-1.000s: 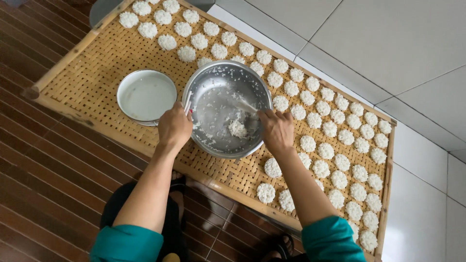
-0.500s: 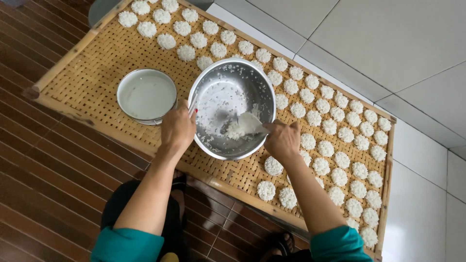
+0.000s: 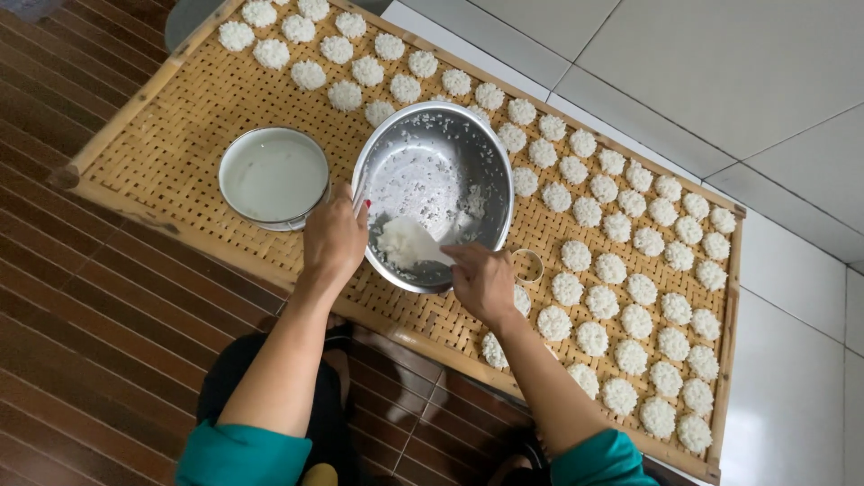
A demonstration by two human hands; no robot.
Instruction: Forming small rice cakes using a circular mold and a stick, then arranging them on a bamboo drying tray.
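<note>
Our left hand (image 3: pixel 335 238) clamps the bowl (image 3: pixel 435 193) rim at frame centre; our right hand (image 3: pixel 481 283) (closed on the scoop (image 3: pixel 409 243)) points its blade left toward that grip.

It looks like a home place for making food by hand. A big woven bamboo tray (image 3: pixel 180 117) lies on the floor, half on dark wood boards (image 3: pixel 81 342) and half on pale tiles (image 3: pixel 720 72), covered with rows of small white rice cakes (image 3: pixel 630 261).
</note>
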